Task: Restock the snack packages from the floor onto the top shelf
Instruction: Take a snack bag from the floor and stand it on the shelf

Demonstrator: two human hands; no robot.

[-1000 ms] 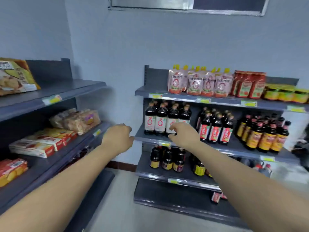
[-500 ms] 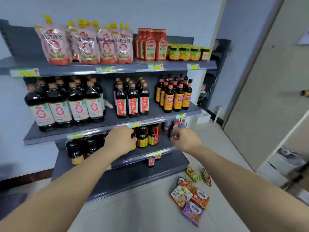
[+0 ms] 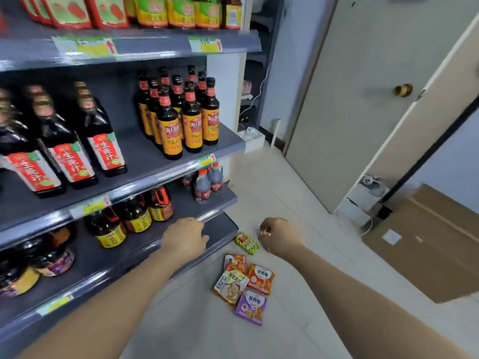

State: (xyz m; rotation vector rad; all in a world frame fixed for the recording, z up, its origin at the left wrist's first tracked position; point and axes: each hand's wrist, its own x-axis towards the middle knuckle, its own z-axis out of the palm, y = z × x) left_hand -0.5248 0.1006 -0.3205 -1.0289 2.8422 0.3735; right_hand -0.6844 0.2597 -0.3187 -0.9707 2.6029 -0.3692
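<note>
Counting floor stock: what lies down there?

— Item: snack packs, five in view, all on the floor (image 3: pixel 259 193), right of the shelf unit's (image 3: pixel 145 159) low end. Green pack (image 3: pixel 246 244) lies far, between the two hands. Red pack (image 3: pixel 234 263), orange pack (image 3: pixel 229 283), red-orange pack (image 3: pixel 260 278) and purple pack (image 3: pixel 251 307) overlap in a near cluster. None on the top shelf.

— And the hands?

— Left hand (image 3: pixel 185 239): back to the camera, in front of the unit's low shelves, fingers bent down out of sight, nothing seen in them. Right hand (image 3: pixel 280 237): just right of the green pack, fingers (image 3: pixel 265 230) loosely curled, no pack in them. Whether it touches that pack, cannot tell.

— Step in hand?

— Judged: the reach toward a first pick-up. Restocking proper not yet begun.

— Next move calls for?

— Likely a drop onto the green pack, closest to the right hand, and a light pinch on its soft wrapper. Then a long lift up and left to the top shelf (image 3: pixel 155 49), where pouches (image 3: pixel 70 11) and jars (image 3: pixel 181 11) already crowd the front, so a gap must be found.
</note>
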